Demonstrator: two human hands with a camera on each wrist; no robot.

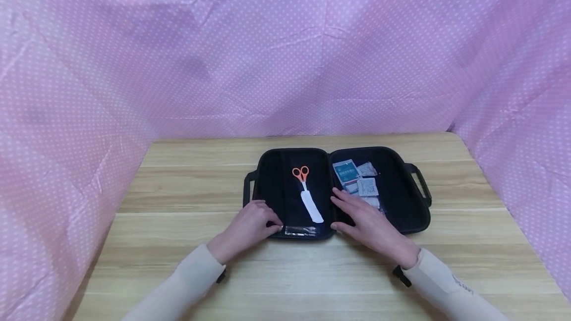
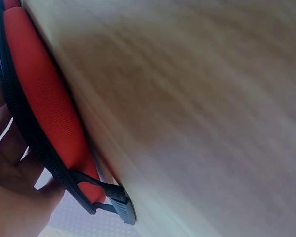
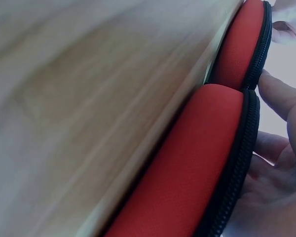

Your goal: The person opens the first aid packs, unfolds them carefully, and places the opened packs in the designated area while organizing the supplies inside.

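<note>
An open zip case [image 1: 270,172], black inside with a red outer shell [image 2: 44,94], lies flat on the table. My left hand [image 1: 252,224] is at the near edge of its left half, thumb and forefinger pinching the left end of a narrow clear packet [image 1: 301,231]. What the packet contains is too small to tell. Orange-handled scissors [image 1: 301,173] with a white cover [image 1: 312,207] on the blades lie in that same half. My right hand [image 1: 368,219] reaches over the right half with fingers extended, fingertips near the central fold. It partly hides the small packets beneath.
In the case's right half lie a teal-and-white packet [image 1: 346,171] and several small white packets [image 1: 368,187]. Black handles [image 1: 421,185] stick out at both outer sides. The wooden table [image 1: 192,177] ends at a pink dotted cloth [image 1: 285,63] behind and at both sides.
</note>
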